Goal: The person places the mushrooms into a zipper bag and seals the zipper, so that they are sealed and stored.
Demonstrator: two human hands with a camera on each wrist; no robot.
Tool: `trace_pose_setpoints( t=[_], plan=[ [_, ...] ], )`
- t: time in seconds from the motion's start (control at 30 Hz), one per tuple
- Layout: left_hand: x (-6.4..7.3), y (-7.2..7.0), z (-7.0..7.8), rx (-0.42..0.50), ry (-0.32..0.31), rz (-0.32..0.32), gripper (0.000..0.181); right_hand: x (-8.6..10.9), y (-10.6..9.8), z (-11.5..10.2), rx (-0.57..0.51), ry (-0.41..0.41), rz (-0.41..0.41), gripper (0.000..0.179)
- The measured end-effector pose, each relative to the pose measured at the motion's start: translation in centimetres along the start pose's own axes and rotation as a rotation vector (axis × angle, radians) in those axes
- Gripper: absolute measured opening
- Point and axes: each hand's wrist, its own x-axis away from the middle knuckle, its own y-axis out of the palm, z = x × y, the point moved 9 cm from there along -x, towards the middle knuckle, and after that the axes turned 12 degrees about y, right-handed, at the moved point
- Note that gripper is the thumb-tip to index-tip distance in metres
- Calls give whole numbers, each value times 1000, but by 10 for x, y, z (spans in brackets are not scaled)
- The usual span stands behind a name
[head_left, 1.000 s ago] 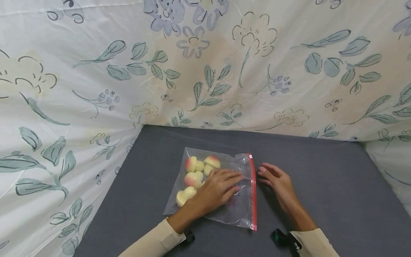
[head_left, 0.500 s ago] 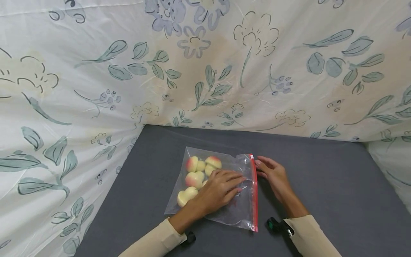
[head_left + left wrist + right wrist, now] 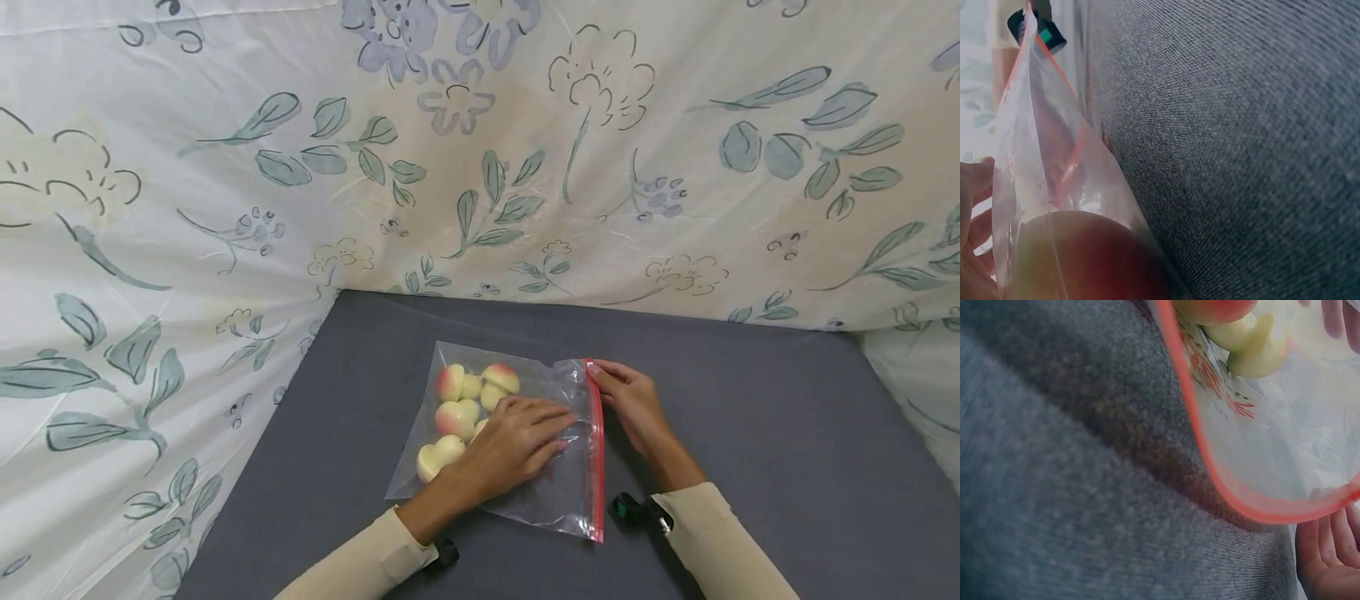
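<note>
A clear zip bag with a red zip edge lies flat on the dark table. Inside it, toward the left, are several mushroom-shaped pieces, cream with some pinkish-red caps. My left hand rests on the bag's middle with fingers extended, covering part of the contents. At the bag's far right corner my right hand pinches the red edge between thumb and fingers. In the right wrist view, the red rim curves and the mouth looks parted. A rounded red-and-green piece shows through the plastic in the left wrist view.
A dark grey table extends around the bag. Floral cloth hangs along its back and left side, and also at the right. Small black wrist devices sit at both sleeves, one close to the bag's red edge.
My right hand has moved left and slightly away from me to the bag's far right corner, and now pinches the red edge. The left hand stays on the bag.
</note>
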Motion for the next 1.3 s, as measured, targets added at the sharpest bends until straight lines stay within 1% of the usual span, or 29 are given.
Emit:
trace_pose_setpoints(
  t=[0.17,0.27,0.33,0.43,0.53,0.63,0.73,0.87,1.0,1.07,1.2,1.3],
  plan=[
    [-1,-1,1,-8,16,6,34,-2,1,0,9,10,22,54],
    [-2,-2,2,-16,23,9,34,-2,1,0,-9,2,29,51],
    [-4,-2,2,-10,14,-2,35,-2,1,-1,-18,-4,27,49],
    [-9,-1,-2,34,-23,-28,36,-1,0,-1,-23,-12,22,48],
    [-18,-3,-9,134,-80,-40,38,0,0,-1,-29,-19,12,48],
    [-32,-8,-18,279,-133,-22,40,1,1,-1,-38,-33,4,46],
    [-46,-12,-30,411,-200,-9,41,1,1,-1,-48,-43,-7,44],
    [-62,-13,-46,516,-269,-4,41,1,2,0,-48,-36,-3,42],
    [-76,-5,-63,584,-340,-18,39,0,1,1,-39,-28,7,41],
    [-81,2,-74,582,-383,-38,39,0,1,1,-34,-26,6,41],
    [-87,19,-92,551,-453,-112,39,1,1,-1,-31,-31,-4,43],
    [-87,33,-101,522,-477,-190,37,1,1,0,-31,-39,-13,42]
  ],
)
